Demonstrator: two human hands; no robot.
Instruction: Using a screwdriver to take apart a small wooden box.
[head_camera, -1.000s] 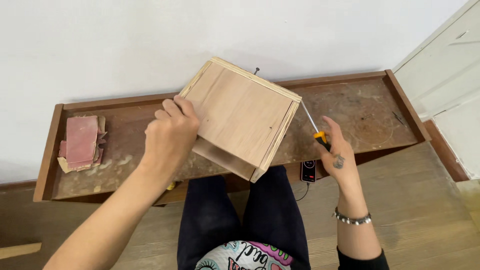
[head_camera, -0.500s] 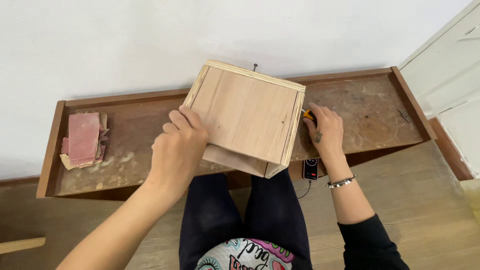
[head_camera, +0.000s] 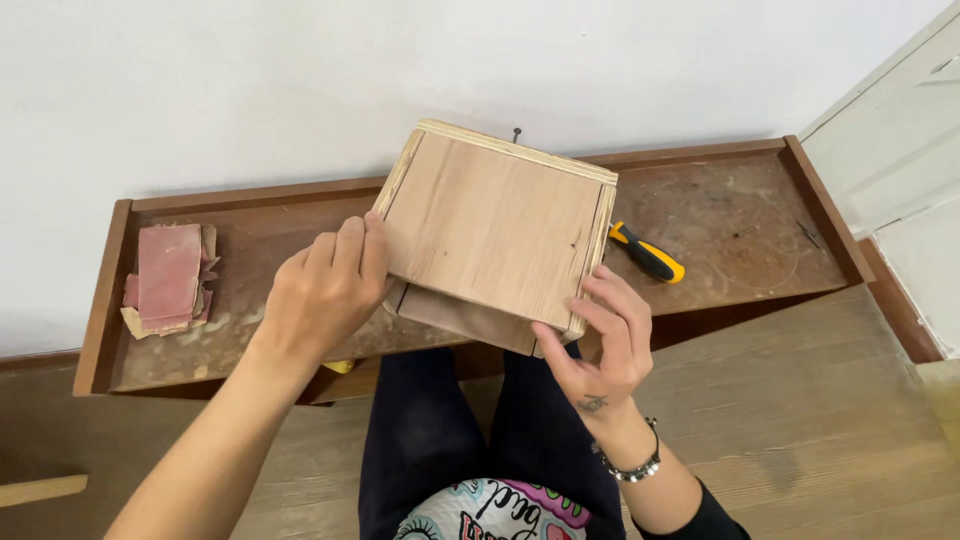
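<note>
1. A wooden box (head_camera: 495, 235) is sitting in the middle of the frame, tilted, with its broad pale top panel facing the camera and a darker panel showing beneath its lower edge.
2. The left hand (head_camera: 325, 290) is lying against the box's left side, left of centre in the frame, with its fingers (head_camera: 372, 250) curling together over the left edge and pressing on the wood.
3. The right hand (head_camera: 600, 345) is gripping the box's lower right corner, just below centre right, with the thumb lying under the lower edge and the fingers closing on the right side wall.
4. A bracelet (head_camera: 632, 468) is circling the right wrist near the bottom of the frame.
5. The box is resting on a long brown wooden tray (head_camera: 730, 215) that is running across the middle of the frame against a white wall (head_camera: 300, 80).
6. A screwdriver with a yellow and black handle (head_camera: 648, 252) is lying on the tray just beside the box's right edge, apart from both hands.
7. A stack of reddish sandpaper sheets (head_camera: 168, 277) is lying at the left end of the tray, well apart from the left hand.
8. A dark nail tip (head_camera: 517, 132) is sticking up just behind the box's top edge.
9. The person's dark trousers (head_camera: 440, 430) are showing below the tray, at the bottom centre, above a wooden floor (head_camera: 820, 420).
</note>
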